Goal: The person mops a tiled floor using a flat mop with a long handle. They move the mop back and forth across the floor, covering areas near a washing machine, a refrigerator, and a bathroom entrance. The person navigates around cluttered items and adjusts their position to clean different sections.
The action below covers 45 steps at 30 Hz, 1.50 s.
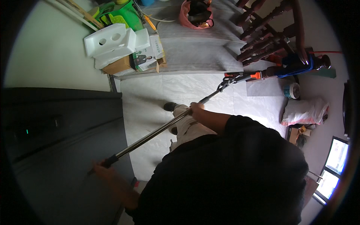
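Note:
Both of my hands are on a long metal pole (153,136) that slants across the view from lower left to upper right. My left hand (102,170), slightly blurred, grips the black end of the handle in front of a dark door (70,146). Farther along the shaft, my right hand (196,108) is wrapped around it near a dark collar. The pole's far end carries a jointed black and orange head (239,77), which looks like a mop head; it is beside the wooden stair railing. Part of the shaft passes over my legs.
Grey stone steps (197,53) rise at the top, flanked by a dark wooden balustrade (270,31). A pink bag (184,18) sits on them. White foam packaging (112,42), a cardboard box (119,65) and a green bin (133,15) crowd the left. A tub (291,90) and white sack (305,111) stand right.

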Motion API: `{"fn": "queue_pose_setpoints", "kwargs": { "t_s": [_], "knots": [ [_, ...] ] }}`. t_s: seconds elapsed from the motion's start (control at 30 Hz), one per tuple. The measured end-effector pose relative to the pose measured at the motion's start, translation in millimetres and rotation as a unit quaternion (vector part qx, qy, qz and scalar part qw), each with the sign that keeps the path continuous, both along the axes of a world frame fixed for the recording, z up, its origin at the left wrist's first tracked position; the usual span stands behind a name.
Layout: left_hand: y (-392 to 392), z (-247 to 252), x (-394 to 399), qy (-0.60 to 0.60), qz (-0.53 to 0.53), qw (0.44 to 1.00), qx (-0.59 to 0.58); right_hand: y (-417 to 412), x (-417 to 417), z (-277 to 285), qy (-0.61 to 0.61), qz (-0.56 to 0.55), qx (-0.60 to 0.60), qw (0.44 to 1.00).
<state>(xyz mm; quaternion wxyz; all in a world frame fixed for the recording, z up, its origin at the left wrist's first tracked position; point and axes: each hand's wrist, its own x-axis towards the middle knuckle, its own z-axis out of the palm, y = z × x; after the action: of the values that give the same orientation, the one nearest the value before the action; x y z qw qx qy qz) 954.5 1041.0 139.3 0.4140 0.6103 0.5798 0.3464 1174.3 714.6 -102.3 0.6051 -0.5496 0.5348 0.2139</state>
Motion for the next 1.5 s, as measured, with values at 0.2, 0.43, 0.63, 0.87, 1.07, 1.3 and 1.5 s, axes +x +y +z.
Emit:
{"fn": "queue_pose_setpoints", "kwargs": {
  "t_s": [0.2, 0.43, 0.63, 0.87, 1.07, 1.3, 1.5],
  "knots": [
    [-29.8, 18.4, 20.5, -0.230, 0.014, 0.972, -0.042, -7.7, 6.7, 46.9, -0.026, -0.181, 0.114, 0.977],
    [-27.2, 18.6, 13.9, -0.317, -0.087, 0.939, -0.104, -8.5, 24.5, 56.7, -0.069, -0.166, 0.063, 0.982],
    [-77.5, -6.4, 48.9, -0.406, -0.069, 0.885, -0.217, -54.6, 62.4, 30.1, -0.051, -0.165, -0.045, 0.984],
    [-65.4, 6.9, 4.7, -0.408, -0.008, 0.882, -0.236, -32.9, 48.9, 31.4, -0.001, -0.132, -0.067, 0.989],
    [-42.4, 69.6, -46.3, -0.363, -0.067, 0.925, -0.090, 31.6, 14.6, 71.5, 0.021, -0.044, 0.004, 0.999],
    [-74.7, 143.0, -74.8, -0.256, 0.034, 0.955, 0.145, 105.1, -27.8, 112.8, 0.031, 0.047, 0.135, 0.989],
    [-97.6, 196.6, -48.2, -0.277, 0.215, 0.916, 0.197, 157.8, -49.5, 123.2, 0.046, 0.074, 0.210, 0.974]
  ]
}}
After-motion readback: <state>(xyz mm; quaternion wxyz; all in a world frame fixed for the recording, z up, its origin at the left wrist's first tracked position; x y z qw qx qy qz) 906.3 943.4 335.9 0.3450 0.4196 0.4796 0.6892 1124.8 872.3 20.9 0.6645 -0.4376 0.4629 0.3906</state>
